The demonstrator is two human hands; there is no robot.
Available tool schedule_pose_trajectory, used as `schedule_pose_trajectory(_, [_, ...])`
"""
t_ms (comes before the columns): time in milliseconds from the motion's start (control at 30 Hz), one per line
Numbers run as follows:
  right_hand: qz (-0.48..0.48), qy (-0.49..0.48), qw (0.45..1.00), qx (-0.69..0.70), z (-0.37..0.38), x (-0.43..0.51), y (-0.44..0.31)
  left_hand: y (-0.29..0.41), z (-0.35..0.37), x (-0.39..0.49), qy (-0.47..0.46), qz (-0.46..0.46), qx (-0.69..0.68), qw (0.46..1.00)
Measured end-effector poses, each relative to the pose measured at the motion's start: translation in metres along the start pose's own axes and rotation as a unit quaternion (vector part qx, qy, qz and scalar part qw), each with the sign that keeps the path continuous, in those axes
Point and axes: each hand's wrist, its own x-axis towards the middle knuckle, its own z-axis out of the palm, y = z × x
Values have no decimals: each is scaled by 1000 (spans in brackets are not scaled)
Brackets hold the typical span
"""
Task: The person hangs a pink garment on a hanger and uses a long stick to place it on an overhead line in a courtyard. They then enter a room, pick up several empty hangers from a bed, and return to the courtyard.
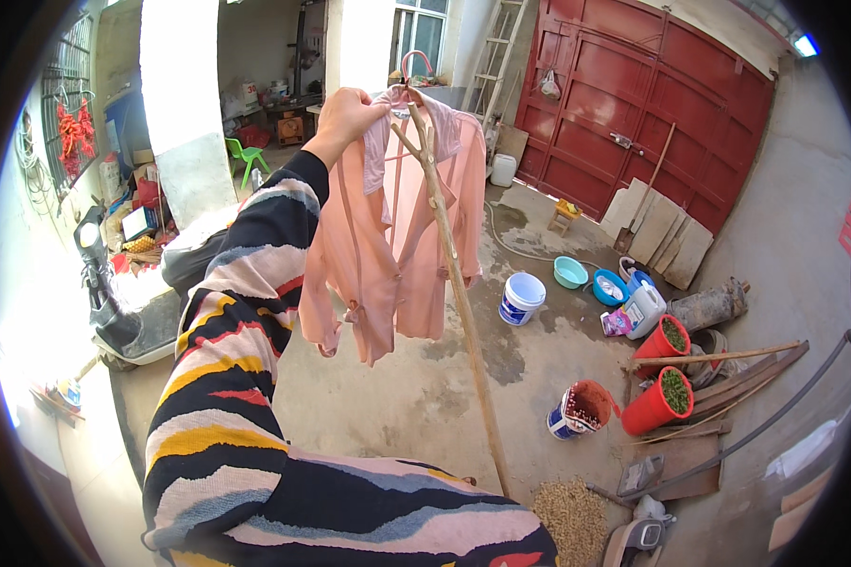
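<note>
My left hand [347,119], raised ahead of me, pinches the collar of a pink button-front shirt [369,269]. The shirt hangs open at the front on a clothes hanger with a pink hook [417,60]. A long forked wooden pole [461,290] rises in front of the shirt, its forked tip by the collar and hanger. Whether the tip bears the hanger's weight cannot be made out. The pole's lower end disappears behind my striped clothing [383,496]. My right hand is out of view.
A white bucket [522,299], basins [571,272] and a jug [644,312] stand on the concrete floor. Red planters [657,401], a stained bucket [580,410] and a brown heap [571,521] lie right. A scooter [124,319] stands left; a red metal gate [624,106] closes the back.
</note>
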Motion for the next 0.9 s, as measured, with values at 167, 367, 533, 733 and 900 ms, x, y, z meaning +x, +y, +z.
schedule_pose_trajectory(167, [-31, -34, 999, -1, -2, 95, -15, 32, 38, 34, 66, 14, 34, 997])
schedule_pose_trajectory(367, [-50, -56, 997, -7, -17, 168, -26, 59, 67, 52, 49, -7, 91, 995])
schedule_pose_trajectory(533, [-61, -62, 996, 1, -26, 208, -28, 78, 93, 84, 62, 25, 96, 993])
schedule_pose_trajectory(733, [-91, -57, 994, 33, -31, 255, -33, 120, 122, 129, 35, 15, 125, 991])
schedule_pose_trajectory(900, [-146, 7, 984, 97, 23, 311, -86, 163, 155, 197, 69, 84, 145, 983])
